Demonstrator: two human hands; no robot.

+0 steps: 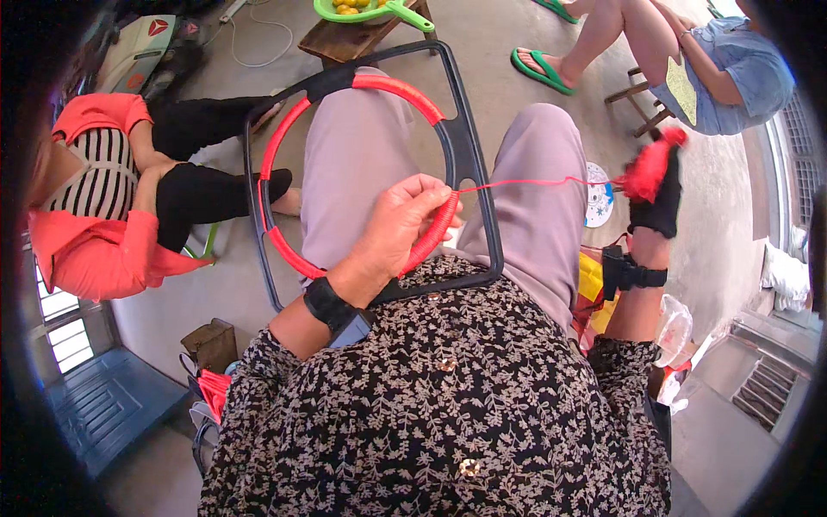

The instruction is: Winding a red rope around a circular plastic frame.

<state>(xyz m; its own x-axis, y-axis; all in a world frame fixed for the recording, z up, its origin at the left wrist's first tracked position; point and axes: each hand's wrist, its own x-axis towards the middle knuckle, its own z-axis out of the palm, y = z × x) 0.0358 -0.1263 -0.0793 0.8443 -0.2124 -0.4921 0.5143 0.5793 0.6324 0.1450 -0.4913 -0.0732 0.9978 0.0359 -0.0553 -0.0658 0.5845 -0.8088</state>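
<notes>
A black square frame [472, 151] with rounded corners rests across my lap, a ring [405, 88] set inside it. Red cord covers long stretches of the ring; bare black shows between them. At the ring's right side, my left hand [403, 220] is closed, thumb and fingers pinching the wrapped rim. From that pinch a red thread [534, 182] runs nearly straight out to the right. Its other end reaches a bundle of red yarn [644, 175], gripped by my right hand [659, 202], which wears a black glove and is blurred by motion.
At left sits a person in a coral top [95, 233]; at upper right another sits on a wooden stool [636, 99]. A green basket [370, 12] of yellow fruit stands on a small wooden table [340, 41] ahead. Bags [594, 289] lie beside my right leg.
</notes>
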